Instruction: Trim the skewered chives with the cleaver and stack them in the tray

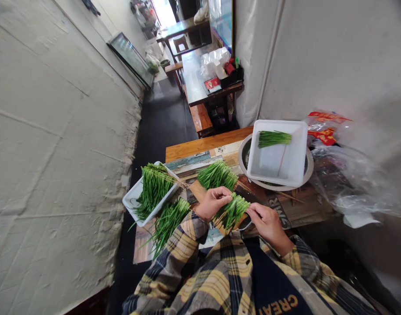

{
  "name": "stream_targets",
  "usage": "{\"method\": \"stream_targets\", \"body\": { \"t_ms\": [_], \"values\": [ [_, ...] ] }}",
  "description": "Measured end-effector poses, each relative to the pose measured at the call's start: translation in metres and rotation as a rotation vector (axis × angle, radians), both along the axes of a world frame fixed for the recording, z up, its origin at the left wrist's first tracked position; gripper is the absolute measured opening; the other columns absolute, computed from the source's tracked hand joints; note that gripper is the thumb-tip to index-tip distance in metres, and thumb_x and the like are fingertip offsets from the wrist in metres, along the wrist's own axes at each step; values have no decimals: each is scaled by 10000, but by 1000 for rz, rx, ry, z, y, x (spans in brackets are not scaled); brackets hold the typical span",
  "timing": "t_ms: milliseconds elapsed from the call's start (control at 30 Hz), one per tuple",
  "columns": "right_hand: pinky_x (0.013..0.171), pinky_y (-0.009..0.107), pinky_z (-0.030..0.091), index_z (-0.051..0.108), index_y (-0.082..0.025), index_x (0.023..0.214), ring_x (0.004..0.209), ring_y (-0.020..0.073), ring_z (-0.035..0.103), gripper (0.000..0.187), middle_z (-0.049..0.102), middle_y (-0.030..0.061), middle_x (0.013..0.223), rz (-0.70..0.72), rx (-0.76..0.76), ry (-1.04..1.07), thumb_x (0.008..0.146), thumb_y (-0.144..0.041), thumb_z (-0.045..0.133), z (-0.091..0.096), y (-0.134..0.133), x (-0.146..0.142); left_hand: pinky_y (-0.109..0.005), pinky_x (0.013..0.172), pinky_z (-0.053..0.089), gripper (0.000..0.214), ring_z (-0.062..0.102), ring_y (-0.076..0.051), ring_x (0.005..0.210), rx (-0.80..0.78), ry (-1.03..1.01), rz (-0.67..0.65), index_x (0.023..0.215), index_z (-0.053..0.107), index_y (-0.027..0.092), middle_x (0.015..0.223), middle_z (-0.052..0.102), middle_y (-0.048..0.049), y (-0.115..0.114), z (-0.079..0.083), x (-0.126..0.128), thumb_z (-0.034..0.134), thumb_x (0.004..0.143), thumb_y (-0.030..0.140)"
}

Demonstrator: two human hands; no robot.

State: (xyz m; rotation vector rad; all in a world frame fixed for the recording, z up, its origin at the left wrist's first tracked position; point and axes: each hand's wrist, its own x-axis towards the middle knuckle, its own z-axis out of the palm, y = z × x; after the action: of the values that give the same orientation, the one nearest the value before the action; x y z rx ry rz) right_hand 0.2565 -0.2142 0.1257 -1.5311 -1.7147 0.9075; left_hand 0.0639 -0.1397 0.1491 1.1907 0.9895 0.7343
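Between my two hands hangs a row of cut green garlic chives (233,211), apparently threaded on a thin skewer. My left hand (213,202) pinches its upper left end, thumb against fingers. At the right end, my right hand (265,221) closes thumb and fingertips on the row's edge; the skewer's tip is too small to make out. Below the chives a wooden cutting board (197,191) shows partly. A pile of chives (216,175) lies just beyond my hands, and another loose pile (170,223) sits left of my left forearm.
At the left, a white tray (130,199) holds skewered chives (156,188). A second white tray (294,164) with one chive bunch (274,138) rests on a metal basin (244,153). Clear plastic bags (348,179) lie at the right. Farther off stands another table (192,72) with a bench.
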Motion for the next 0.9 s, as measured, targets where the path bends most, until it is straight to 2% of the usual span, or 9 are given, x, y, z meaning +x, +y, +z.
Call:
{"method": "stream_targets", "body": {
  "t_ms": [100,200,333,433,533,633,767,900],
  "values": [
    [538,196,359,528,-198,627,534,97,505,326,541,-40,555,1,-84,71,895,-354,429,-5,5,0,-258,737,433,303,550,-127,740,-54,-21,-11,814,659,119,790,634,-37,1,-5,-1,703,706,399],
    [517,190,350,527,-194,617,510,88,488,341,525,-49,527,-1,-149,120,890,-375,434,-10,9,0,-290,804,441,381,567,-158,821,-49,34,-103,939,662,123,871,659,-57,2,-8,-3,642,751,454],
    [498,187,356,550,-190,639,483,80,487,332,543,-48,530,-1,-221,156,884,-386,439,-16,11,-7,-264,726,442,418,541,-143,750,-22,140,-186,874,660,113,781,635,-35,4,-16,-6,556,795,510],
    [499,194,395,597,-189,704,468,83,516,329,585,-38,561,80,-289,199,887,-395,416,-28,12,-9,-222,631,406,430,477,-103,651,-34,166,-194,785,628,111,699,575,-5,6,-32,-13,527,801,529],
    [619,235,476,642,-198,945,644,128,622,309,677,11,749,138,-304,175,880,-386,405,-58,10,4,-197,562,355,441,403,-76,579,-62,217,-171,692,575,126,613,486,32,6,-64,-28,535,774,557],
    [808,314,480,626,-217,1030,885,178,627,300,675,58,992,21,-232,-42,857,-361,428,-105,-4,30,-199,541,345,475,393,-78,555,-113,301,-107,670,557,137,584,455,39,3,-107,-47,520,742,605],
    [825,334,473,582,-226,1075,899,189,604,279,639,65,998,60,-182,-296,843,-332,468,-161,-33,55,-220,562,375,486,432,-99,576,-116,467,-43,651,566,142,583,478,28,-4,-160,-60,475,738,611],
    [813,345,452,548,-203,1085,940,222,563,302,609,86,994,153,-131,-513,800,-305,554,-185,-44,53,-232,579,382,417,445,-115,588,-122,567,-12,533,534,155,525,458,32,-7,-190,-55,513,741,516]
  ]
}}
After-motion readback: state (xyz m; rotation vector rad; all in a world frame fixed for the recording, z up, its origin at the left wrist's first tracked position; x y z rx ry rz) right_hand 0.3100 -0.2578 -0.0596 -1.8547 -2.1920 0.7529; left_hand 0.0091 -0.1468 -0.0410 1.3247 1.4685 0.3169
